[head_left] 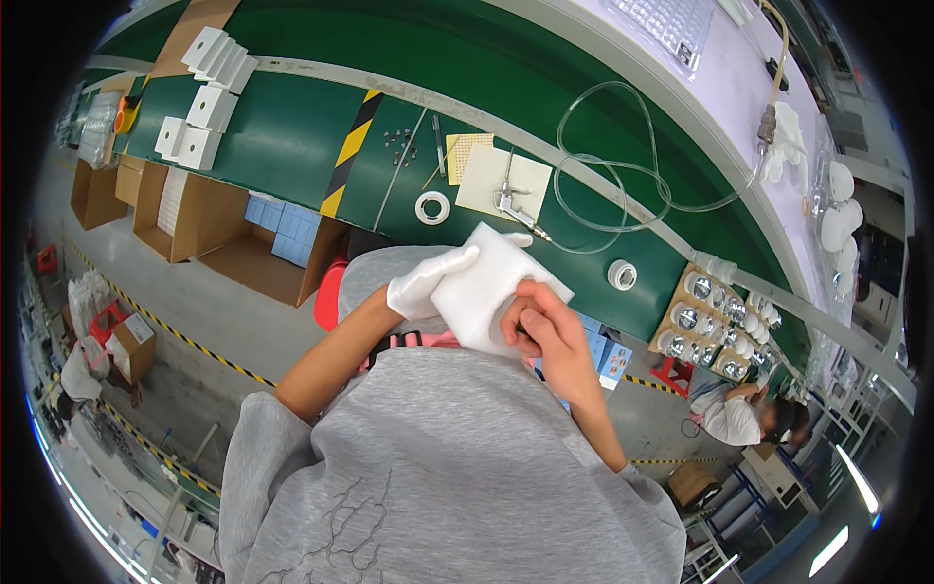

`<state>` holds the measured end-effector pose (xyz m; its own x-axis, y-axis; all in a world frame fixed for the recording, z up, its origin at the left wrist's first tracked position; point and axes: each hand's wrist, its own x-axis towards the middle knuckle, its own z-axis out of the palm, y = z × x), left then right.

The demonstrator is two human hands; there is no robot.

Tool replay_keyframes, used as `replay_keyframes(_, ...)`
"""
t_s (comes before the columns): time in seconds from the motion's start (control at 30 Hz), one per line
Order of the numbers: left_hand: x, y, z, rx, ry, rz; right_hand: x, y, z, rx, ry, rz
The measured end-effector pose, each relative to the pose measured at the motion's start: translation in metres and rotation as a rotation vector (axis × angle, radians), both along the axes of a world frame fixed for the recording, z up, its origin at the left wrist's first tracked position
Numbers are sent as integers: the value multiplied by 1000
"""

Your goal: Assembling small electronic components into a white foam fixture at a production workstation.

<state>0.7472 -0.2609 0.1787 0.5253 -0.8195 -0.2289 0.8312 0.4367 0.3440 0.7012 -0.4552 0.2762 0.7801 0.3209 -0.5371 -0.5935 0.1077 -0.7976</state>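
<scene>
In front of my chest I hold a white foam pouch (486, 282), tilted, with its lower right side toward my right hand. My left hand (426, 284), in a white glove, is closed on the pouch's left side; its fingers lie partly behind it, with one gloved tip showing past the top edge. Bare and curled, my right hand (553, 336) is at the pouch's right edge, its index finger and thumb against the foam. Whatever is inside the pouch is hidden. A white ring (432, 207) lies on the green bench (389, 200) beyond my left hand.
A small air gun (508, 200) with a clear hose (650, 185) rests on a pale sheet. A white ring stack (622, 274) and a tray of silvery bulbs (687, 317) stand right. White boxes (211, 107) and open cartons (268, 263) are left. Another person (730, 417) sits lower right.
</scene>
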Motion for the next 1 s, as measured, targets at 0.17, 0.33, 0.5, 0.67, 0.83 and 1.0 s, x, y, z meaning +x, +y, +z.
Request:
replay_keyframes(0.17, 4, 2, 8, 41, 12, -23, -1, 0, -4, -82, -88, 47)
replay_keyframes(0.33, 1, 6, -8, 116, -112, 22, -1, 11, -4, -230, -220, 114)
replay_keyframes(0.5, -6, 17, 4, 311, -103, 41, -3, 16, 1, -177, -254, 73)
replay_keyframes(0.67, -16, 15, 4, 265, -18, 104, -15, 19, -1, -213, -216, 51)
replay_keyframes(0.83, -18, 15, 11, 400, -93, -57, -33, 17, -7, -160, -307, -47)
replay_keyframes(1.0, -22, 4, 18, 493, -134, -88, -56, 33, -22, -205, -477, -286)
